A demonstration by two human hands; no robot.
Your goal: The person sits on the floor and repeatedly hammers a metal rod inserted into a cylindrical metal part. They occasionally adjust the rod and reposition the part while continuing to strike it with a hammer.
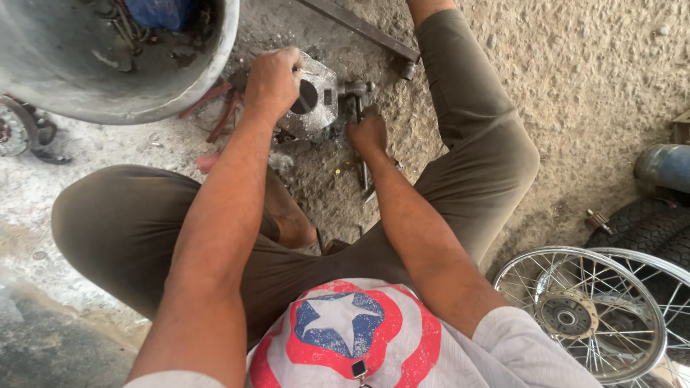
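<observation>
Nearest the viewer, a round red, white and blue star emblem [338,327] covers the person's shirt front. A spoked wheel [578,312] lies on the ground at their right, black tyres [647,226] beyond it. Between the bent knees, the left hand [272,80] closes over the top of a grey metal casting [315,100] resting on the gritty floor. The right hand [368,133] grips the hammer [357,97], its head just beside the casting. Farther off sits a large metal basin [108,61], a blue object inside.
</observation>
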